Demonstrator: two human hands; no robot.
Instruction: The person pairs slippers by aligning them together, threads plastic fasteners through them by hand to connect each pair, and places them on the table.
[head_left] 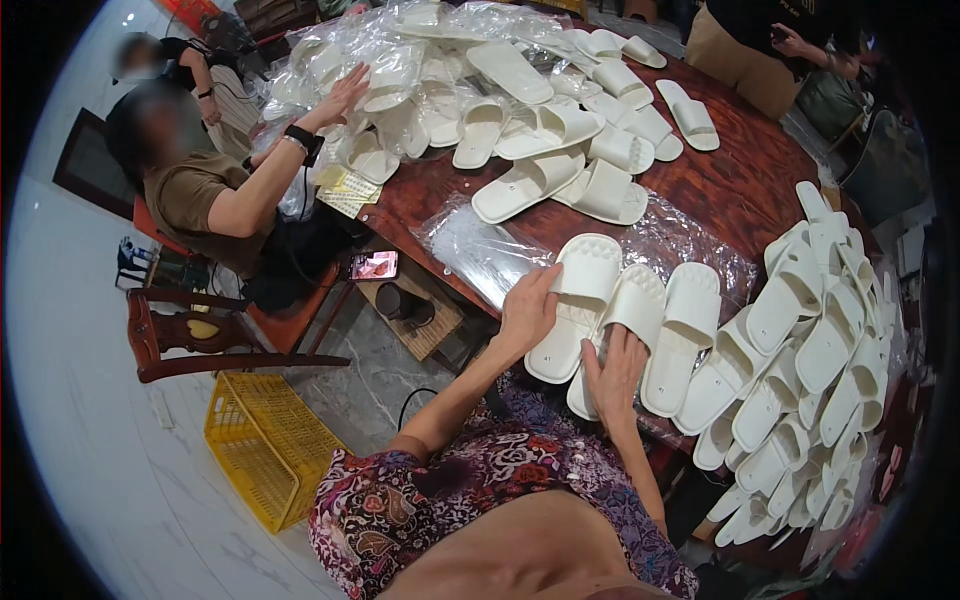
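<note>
Three white slide slippers stand side by side at the table's near edge. My left hand [529, 312] grips the left edge of the first white slipper [582, 270], fingers at its strap. The fingers of my right hand [617, 372] reach under the strap of the middle white slipper [637, 295], with the thumb along its side. To the right, a third white slipper [690, 300] lies untouched beside it. Clear plastic bags [480, 245] are spread flat just beyond my left hand, and more film shows behind the slippers.
A large pile of slippers [800, 350] covers the right side of the dark red wooden table [740, 190]. More slippers, many bagged, are heaped at the far side [510, 70]. A seated person [215, 190] works at left. A yellow crate [270, 445] and wooden chair [200, 330] stand on the floor.
</note>
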